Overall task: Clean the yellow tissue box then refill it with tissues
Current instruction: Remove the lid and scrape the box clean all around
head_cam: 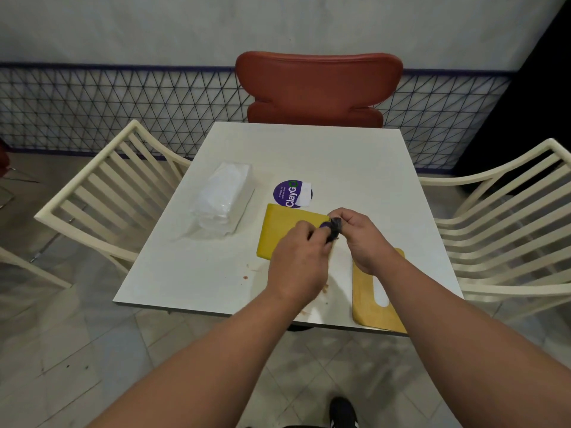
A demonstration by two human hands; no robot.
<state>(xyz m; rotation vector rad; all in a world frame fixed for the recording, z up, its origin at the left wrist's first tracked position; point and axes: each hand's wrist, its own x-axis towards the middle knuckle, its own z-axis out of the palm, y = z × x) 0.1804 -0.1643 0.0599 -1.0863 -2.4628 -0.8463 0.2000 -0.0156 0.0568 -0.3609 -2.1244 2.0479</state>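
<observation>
Over yellow tissue box [285, 233] mid-table, my left hand [298, 261] and right hand [360, 239] both pinch dark cloth [333, 230]. Risk: crumbs [324, 288] nearby get swept inside box.

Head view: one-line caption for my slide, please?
Both hands grip a dark wad over the yellow tissue box; tissue pack waits beside.

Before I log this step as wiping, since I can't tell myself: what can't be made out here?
Head view only:
- Dark item pinched between left hand and right hand: fingers cover it, identity unclear.
- Yellow tissue box: near end hidden by the left hand.
- Slotted yellow lid: partly under the right forearm.
- Sticker small print: too small.
</observation>
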